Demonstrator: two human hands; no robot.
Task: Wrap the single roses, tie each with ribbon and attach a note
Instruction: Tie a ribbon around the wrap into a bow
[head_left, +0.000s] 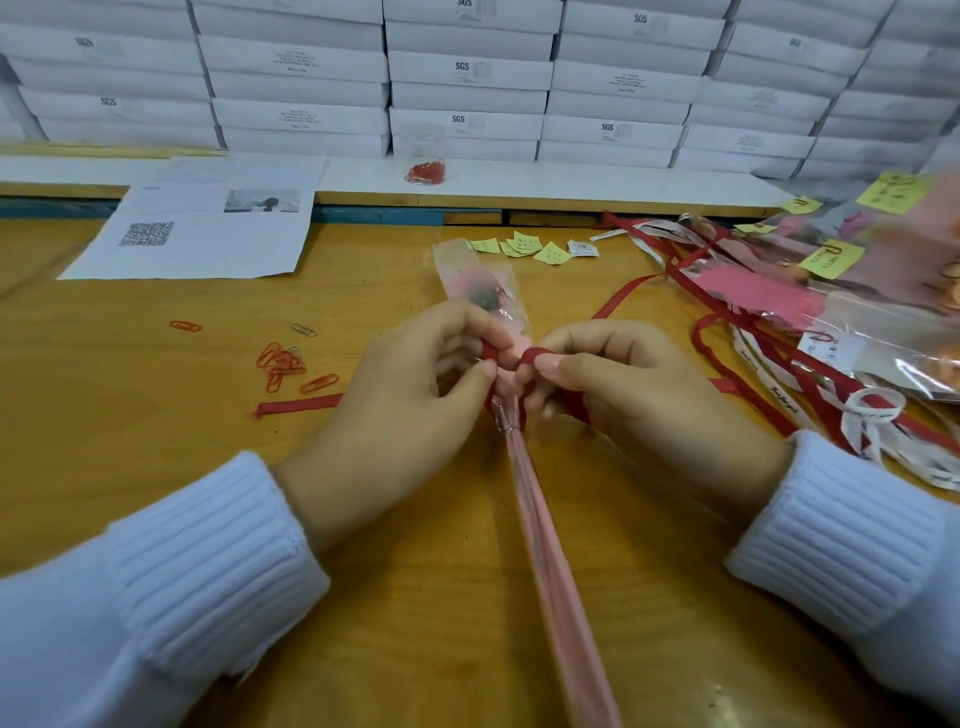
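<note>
A single rose in a pink and clear sleeve (480, 283) lies lengthwise on the wooden table (130, 457), its pink wrapped stem (550, 561) running toward me. A red ribbon (535, 356) crosses the sleeve's neck. My left hand (410, 395) pinches the ribbon's left part at the neck. My right hand (618, 384) pinches the right part between thumb and forefinger. One ribbon end (298, 404) lies to the left and another trails off to the back right. A metal clip (501, 421) sits on the stem just below my fingers. Small yellow notes (524, 247) lie behind the rose.
Loose red paper clips (280, 366) are scattered at the left. Wrapped roses with yellow notes (857, 291) and red and white ribbons (779, 364) are piled at the right. A printed sheet (208, 228) lies at the back left, a bag of clips (426, 169) on the ledge, white boxes (467, 78) behind.
</note>
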